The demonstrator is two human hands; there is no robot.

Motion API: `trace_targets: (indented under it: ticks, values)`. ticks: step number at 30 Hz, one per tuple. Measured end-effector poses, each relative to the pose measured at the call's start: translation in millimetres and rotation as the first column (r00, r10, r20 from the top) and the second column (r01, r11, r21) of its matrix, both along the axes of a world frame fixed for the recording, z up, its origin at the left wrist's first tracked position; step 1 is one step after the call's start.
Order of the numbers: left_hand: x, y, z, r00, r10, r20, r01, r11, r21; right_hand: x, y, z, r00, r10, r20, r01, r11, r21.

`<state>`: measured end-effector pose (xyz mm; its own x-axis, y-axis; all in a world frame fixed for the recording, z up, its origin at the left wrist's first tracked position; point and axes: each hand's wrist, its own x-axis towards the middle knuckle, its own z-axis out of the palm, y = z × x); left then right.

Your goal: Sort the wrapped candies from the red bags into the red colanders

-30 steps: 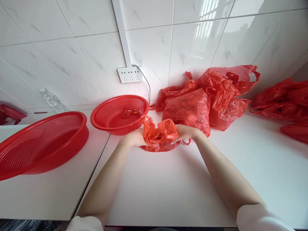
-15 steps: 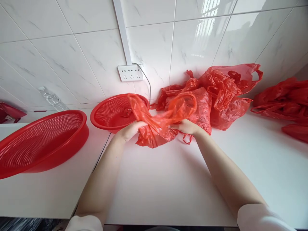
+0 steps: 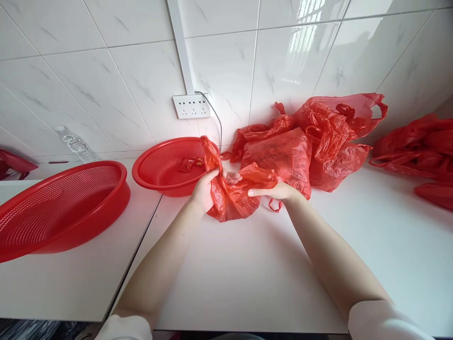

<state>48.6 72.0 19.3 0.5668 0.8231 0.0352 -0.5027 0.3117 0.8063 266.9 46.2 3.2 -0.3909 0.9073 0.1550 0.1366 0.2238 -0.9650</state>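
A thin red plastic bag point(image 3: 234, 205) is bunched up above the white table, its lower part hanging between my hands. My left hand point(image 3: 204, 190) is closed around its left side, with the thumb in front and a bit of the bag standing up above it. On the other side, my right hand point(image 3: 272, 191) grips the bag's right handle part, thumb pointing left; its other fingers are hidden behind the plastic. Just behind my left hand is a red perforated basket point(image 3: 150, 177) with a few small red packets point(image 3: 187, 164) in it.
Several filled red bags point(image 3: 274, 151) lean against the tiled wall, and more red bags point(image 3: 417, 146) lie at the far right. A larger red basket point(image 3: 106, 208) stands at the left, near a clear plastic bottle point(image 3: 76, 144). A cable point(image 3: 219, 125) hangs from the socket strip point(image 3: 191, 106).
My left hand has moved right, towards my right hand. The bag's raised, spread handles have come down and gathered, uncovering more packets in the basket.
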Motion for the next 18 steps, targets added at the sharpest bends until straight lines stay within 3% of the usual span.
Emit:
trace_targets:
  ticks: [2, 5, 9, 11, 13, 16, 18]
  values:
    - [-1, 0, 2.2, 0.994, 0.016, 0.105, -0.009, 0.997, -0.074, -6, 1, -0.5, 0.993, 0.018, -0.118, -0.015, 1.000, 0.025]
    - [-6, 3, 6.7, 0.981, 0.027, 0.194, -0.002, 0.992, -0.127, -14, 4, -3.7, 0.947, 0.013, -0.320, -0.028, 0.999, -0.043]
    - [-10, 3, 12.5, 0.997, -0.078, 0.023, 0.080, 0.994, -0.076, -23, 3, -2.3, 0.886, -0.047, -0.461, 0.021, 0.998, -0.061]
    - [-10, -3, 15.6, 0.973, -0.157, -0.170, 0.166, 0.985, 0.040, -28, -1, 3.9, 0.912, -0.084, -0.401, 0.105, 0.994, 0.031]
    - [-8, -12, 18.6, 0.911, -0.149, -0.383, 0.237, 0.952, 0.192, -32, -8, 13.4, 0.956, -0.111, -0.270, 0.171, 0.963, 0.208]
    - [-5, -25, 22.3, 0.815, -0.088, -0.573, 0.327, 0.886, 0.329, -36, -22, 29.6, 0.990, -0.137, 0.030, 0.097, 0.825, 0.557]
    - [-3, -31, 23.5, 0.777, -0.073, -0.625, 0.331, 0.892, 0.308, -37, -31, 38.3, 0.959, -0.175, 0.223, -0.024, 0.735, 0.677]
